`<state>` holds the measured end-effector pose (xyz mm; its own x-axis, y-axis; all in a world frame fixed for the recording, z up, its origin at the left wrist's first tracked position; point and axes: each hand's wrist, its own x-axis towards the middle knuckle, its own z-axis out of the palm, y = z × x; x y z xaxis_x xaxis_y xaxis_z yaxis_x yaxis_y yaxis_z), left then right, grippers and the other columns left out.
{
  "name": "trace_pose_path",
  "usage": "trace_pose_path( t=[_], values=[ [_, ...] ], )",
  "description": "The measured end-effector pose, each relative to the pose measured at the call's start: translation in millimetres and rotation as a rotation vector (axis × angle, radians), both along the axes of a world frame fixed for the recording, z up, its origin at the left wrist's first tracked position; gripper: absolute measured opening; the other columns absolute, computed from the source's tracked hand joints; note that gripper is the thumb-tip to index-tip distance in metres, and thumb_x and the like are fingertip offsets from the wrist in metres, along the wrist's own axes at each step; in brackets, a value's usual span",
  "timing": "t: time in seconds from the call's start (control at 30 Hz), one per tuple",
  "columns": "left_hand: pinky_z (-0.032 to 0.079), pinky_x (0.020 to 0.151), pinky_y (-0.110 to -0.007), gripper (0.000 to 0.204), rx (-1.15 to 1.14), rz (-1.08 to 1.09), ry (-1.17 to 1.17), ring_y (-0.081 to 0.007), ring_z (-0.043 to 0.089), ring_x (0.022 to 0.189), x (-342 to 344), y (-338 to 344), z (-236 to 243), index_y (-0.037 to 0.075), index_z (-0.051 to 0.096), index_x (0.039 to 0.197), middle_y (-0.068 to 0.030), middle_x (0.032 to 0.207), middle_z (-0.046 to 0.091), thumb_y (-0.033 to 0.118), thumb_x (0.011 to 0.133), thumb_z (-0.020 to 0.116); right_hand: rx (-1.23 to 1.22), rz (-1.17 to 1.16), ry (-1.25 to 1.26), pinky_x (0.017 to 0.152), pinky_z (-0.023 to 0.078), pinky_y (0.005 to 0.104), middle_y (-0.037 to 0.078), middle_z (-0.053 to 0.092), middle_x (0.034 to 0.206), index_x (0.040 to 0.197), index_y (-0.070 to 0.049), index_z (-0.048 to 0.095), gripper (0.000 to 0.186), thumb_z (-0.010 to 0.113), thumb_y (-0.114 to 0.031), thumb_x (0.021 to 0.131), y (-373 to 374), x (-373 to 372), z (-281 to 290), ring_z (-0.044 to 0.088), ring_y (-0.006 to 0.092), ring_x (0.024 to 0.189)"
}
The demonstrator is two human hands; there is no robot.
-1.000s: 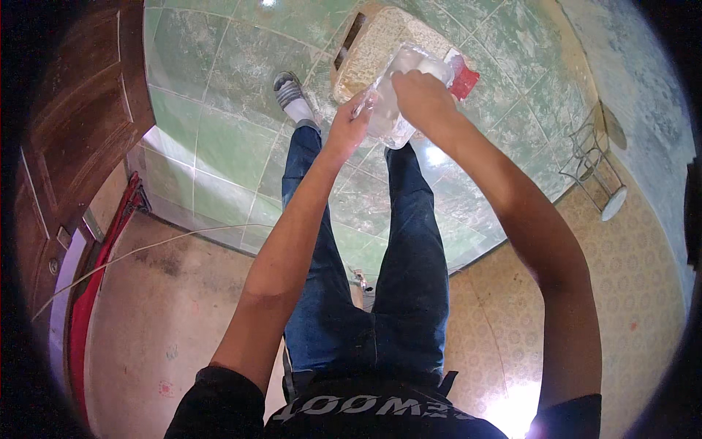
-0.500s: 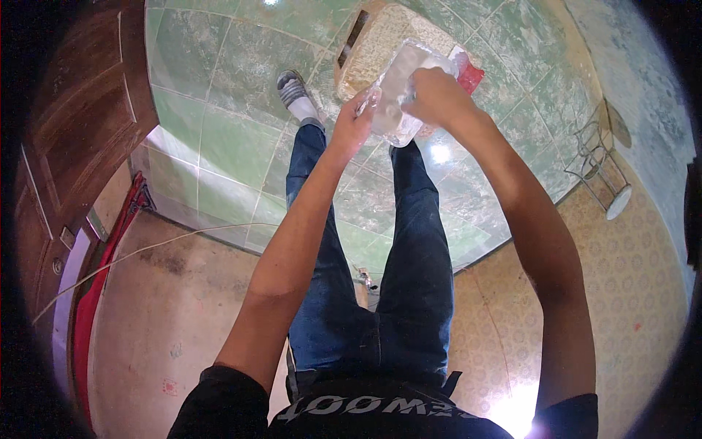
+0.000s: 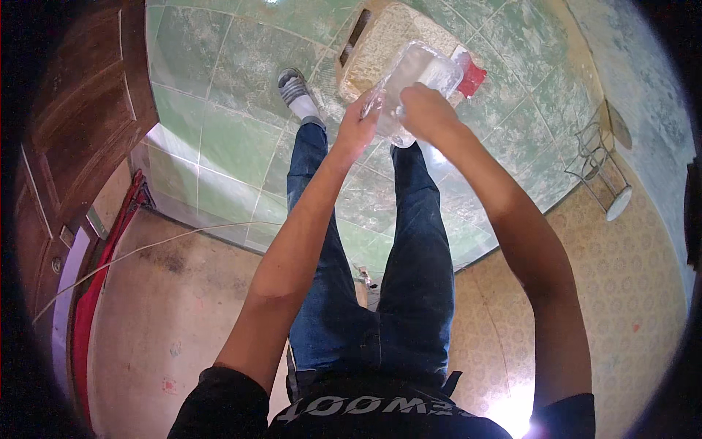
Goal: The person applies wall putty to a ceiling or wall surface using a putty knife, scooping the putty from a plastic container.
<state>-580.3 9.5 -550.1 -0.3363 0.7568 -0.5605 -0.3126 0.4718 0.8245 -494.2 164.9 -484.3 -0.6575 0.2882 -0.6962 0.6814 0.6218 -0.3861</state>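
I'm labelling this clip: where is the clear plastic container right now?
In the head view, the clear plastic container is just right of upper centre, between the left hand, which holds its left side, and a red object.

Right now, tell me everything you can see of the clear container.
The clear container is a rectangular open tub, apparently shiny plastic, with rounded corners and a cloudy, whitish inside. Its open side is in view. The left grip holds its left side; the right grip is over the opening, contact unclear. It hides part of the mottled beige object.
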Motion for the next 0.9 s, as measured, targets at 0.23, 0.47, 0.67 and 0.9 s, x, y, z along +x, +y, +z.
trace_pose_path(
  t=[0.23,0.47,0.67,0.9],
  values=[
    [0.033,0.106,-0.030,0.044,-0.015,0.017,-0.009,-0.0184,0.048,0.123,-0.9,7.5,12.8,-0.003,0.046,0.136,-0.0133,0.132,0.054,0.024,0.101,0.047,0.168,-0.289,-0.025,0.080,0.052,0.0503,0.028,0.060,0.107,0.097,0.006,0.063,0.023,0.056,-0.012,0.084,27.2,-0.1,26.2,0.064,0.0451,0.091],
    [0.028,0.111,-0.033,0.048,-0.017,-0.072,0.089,-0.0244,0.042,0.132,-1.9,8.3,5.4,-0.001,0.040,0.141,-0.0181,0.140,0.048,0.026,0.102,0.043,0.220,-0.476,0.003,0.079,0.051,0.0531,0.028,0.049,0.119,0.102,0.008,0.057,0.022,0.046,-0.003,0.087,-9.6,-27.2,24.1,0.063,0.0481,0.086],
    [0.024,0.113,-0.032,0.051,-0.003,-0.085,0.012,-0.0238,0.036,0.136,-2.3,8.9,6.6,-0.002,0.036,0.143,-0.0180,0.144,0.043,0.028,0.103,0.041,0.130,-0.383,0.071,0.078,0.053,0.0512,0.028,0.049,0.114,0.098,0.009,0.058,0.020,0.048,-0.001,0.084,-41.1,-4.2,23.3,0.063,0.0464,0.085],
    [0.024,0.113,-0.032,0.052,-0.055,-0.087,0.036,-0.0246,0.037,0.135,-5.8,8.4,5.7,-0.002,0.038,0.142,-0.0178,0.144,0.043,0.032,0.103,0.040,0.059,-0.181,0.068,0.078,0.054,0.0470,0.029,0.054,0.110,0.102,0.008,0.059,0.022,0.050,-0.001,0.084,-42.4,15.0,26.0,0.064,0.0438,0.088]
  ],
)
